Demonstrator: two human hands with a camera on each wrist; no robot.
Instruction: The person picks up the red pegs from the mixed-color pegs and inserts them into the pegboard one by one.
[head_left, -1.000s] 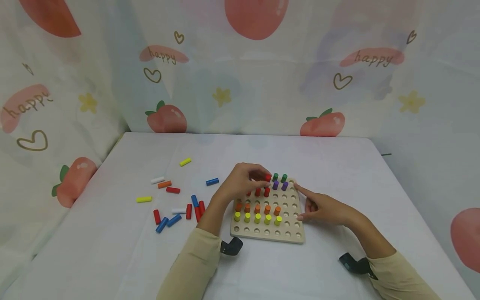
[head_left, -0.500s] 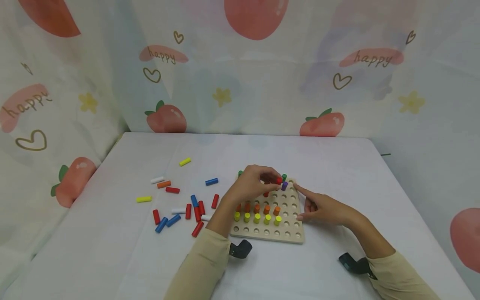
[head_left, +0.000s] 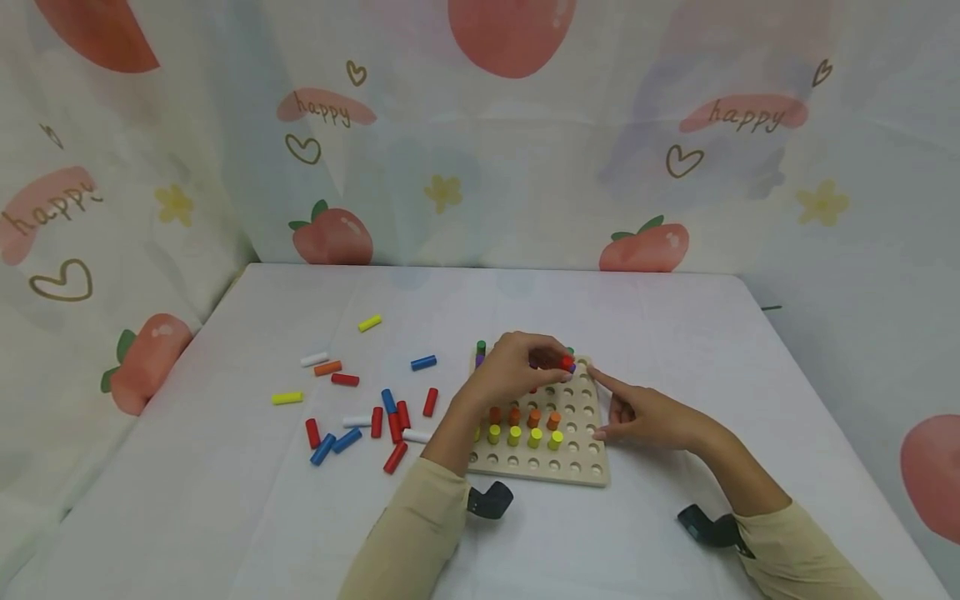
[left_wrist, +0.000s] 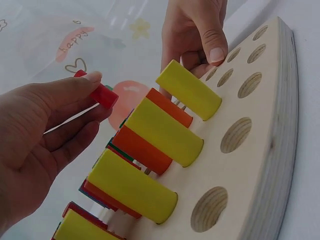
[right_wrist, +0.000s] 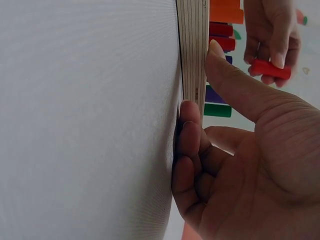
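In the head view my left hand (head_left: 517, 362) pinches a red peg (head_left: 567, 362) above the back right part of a wooden pegboard (head_left: 536, 472). The left wrist view shows that red peg (left_wrist: 102, 95) between thumb and fingers, tilted and clear of the board. My right hand (head_left: 652, 417) holds the board's right edge, thumb and index finger spread along it. In the right wrist view its thumb (right_wrist: 232, 75) touches the edge and the other fingers curl against the side. Yellow pegs (head_left: 514, 436) and orange pegs (head_left: 534, 418) stand in rows. My left hand partly hides purple, green and red pegs.
Loose red pegs (head_left: 395, 457), blue pegs (head_left: 348, 441), white pegs (head_left: 315, 359), yellow pegs (head_left: 287, 398) and an orange peg (head_left: 327, 367) lie on the white table (head_left: 225, 500) left of the board. A patterned cloth (head_left: 525, 167) hangs behind.
My left hand has moved to the right over the board with the red peg, uncovering loose red and white pegs beside the board's left edge. My right hand has stayed put.
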